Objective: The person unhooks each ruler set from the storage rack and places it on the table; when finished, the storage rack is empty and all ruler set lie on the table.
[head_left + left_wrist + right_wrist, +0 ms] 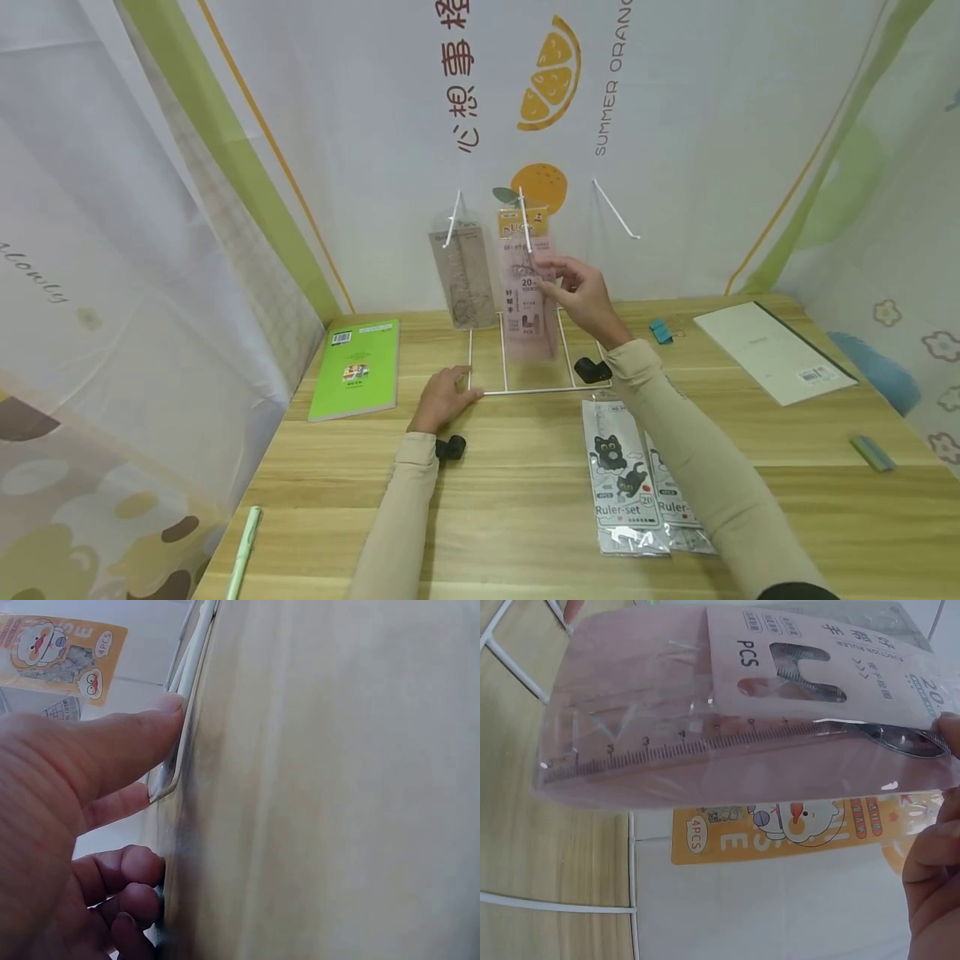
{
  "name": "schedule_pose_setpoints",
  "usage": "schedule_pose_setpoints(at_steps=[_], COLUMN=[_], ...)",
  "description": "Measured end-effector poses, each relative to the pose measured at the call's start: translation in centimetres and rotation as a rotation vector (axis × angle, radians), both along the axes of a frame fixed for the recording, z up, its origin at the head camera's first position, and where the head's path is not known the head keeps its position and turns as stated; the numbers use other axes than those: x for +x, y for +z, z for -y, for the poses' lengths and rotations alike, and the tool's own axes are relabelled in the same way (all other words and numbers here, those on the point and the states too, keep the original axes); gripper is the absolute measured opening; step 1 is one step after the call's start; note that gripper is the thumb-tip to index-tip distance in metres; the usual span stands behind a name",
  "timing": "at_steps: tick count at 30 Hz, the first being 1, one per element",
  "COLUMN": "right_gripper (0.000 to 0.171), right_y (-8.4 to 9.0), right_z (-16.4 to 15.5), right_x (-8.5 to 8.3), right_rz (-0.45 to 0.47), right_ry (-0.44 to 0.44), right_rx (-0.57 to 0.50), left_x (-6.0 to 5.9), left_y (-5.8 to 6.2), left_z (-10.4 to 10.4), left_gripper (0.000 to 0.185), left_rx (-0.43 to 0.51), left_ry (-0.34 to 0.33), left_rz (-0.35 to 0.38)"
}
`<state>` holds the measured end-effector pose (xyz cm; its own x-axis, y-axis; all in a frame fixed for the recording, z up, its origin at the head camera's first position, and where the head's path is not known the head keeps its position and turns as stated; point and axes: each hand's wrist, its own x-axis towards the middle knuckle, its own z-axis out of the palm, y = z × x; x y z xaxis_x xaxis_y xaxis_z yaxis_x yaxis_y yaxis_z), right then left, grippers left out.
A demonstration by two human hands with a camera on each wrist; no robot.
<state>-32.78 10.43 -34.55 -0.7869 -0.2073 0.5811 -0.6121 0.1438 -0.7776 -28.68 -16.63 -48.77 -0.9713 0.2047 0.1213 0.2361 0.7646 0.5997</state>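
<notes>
A white wire rack (525, 389) stands at the table's middle, with three hooks up against the backdrop. My left hand (453, 392) rests flat on the table, fingers touching the rack's base wire (187, 675) at its left corner. My right hand (561, 279) pinches a pink ruler pack (528, 312) that hangs at the middle hook (525, 221). The right wrist view shows the pink ruler pack (705, 735) close up, my fingers (934, 855) at its edge. An orange pack (522, 221) hangs behind it. On the left hook is a grey pack (465, 279).
The right hook (615, 208) is bare. Two cat-print ruler sets (624, 475) lie under my right forearm. A green book (356, 367) lies left, a white notebook (772, 350) right, a teal clip (662, 331) between. Black rack feet (592, 369) and a green pen (243, 550) are nearby.
</notes>
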Motion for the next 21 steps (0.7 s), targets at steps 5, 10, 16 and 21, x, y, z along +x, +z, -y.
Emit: schedule_pose_setpoints(at_steps=[5,10,16,21], right_gripper=[0.034,0.036,0.037,0.041], right_y=[-0.1,-0.5,-0.7,-1.9], right_z=[-0.3,-0.8,-1.1,-1.5], right_x=[1.0,2.4,3.9,4.0], right_rz=[-0.012,-0.015,-0.016,-0.013], right_ry=[0.009,0.029,0.058,0.086], right_rx=[0.005,0.005,0.009,-0.017], left_x=[-0.1,0.0,0.1,0.0], left_y=[0.0,0.0,0.0,0.0], left_z=[0.0,-0.1,-0.1,-0.1], left_gripper=[0.053,0.054,0.056,0.056], left_rx=[-0.006,-0.006,-0.006,-0.007], left_ry=[0.007,0.009,0.014,0.022], left_rz=[0.011,0.021,0.044,0.054])
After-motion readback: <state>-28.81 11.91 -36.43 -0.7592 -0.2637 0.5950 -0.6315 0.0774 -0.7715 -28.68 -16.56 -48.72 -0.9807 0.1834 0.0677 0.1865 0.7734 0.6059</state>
